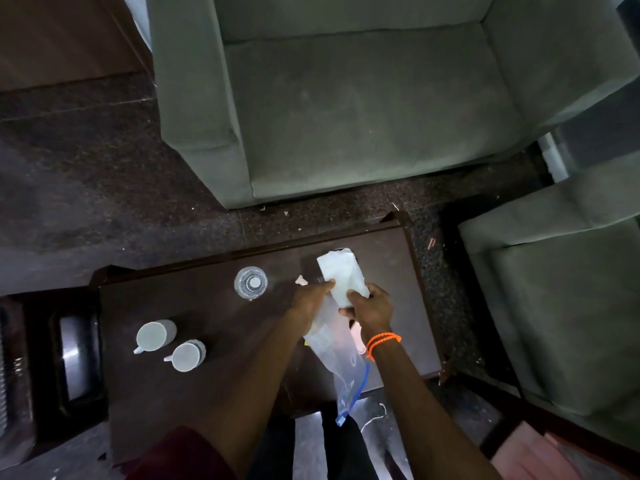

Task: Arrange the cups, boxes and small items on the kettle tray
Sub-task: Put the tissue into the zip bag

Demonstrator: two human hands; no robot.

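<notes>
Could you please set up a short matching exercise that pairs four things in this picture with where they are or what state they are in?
Things:
1. glass tumbler
2. two white mugs
3. white packet
4. orange bands

Places or states:
A. around the right wrist
B. standing alone, upright, on the dark table
C. side by side near the table's left edge
D. gripped by both the left hand and right hand

Pairs: 1-B, 2-C, 3-D, 4-A

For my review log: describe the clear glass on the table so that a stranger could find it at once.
On the dark wooden table facing the grey armchair, look left of the hands near the far edge. The drinking glass stands alone, transparent and without a handle, unlike the two white mugs nearer the left edge.
</notes>
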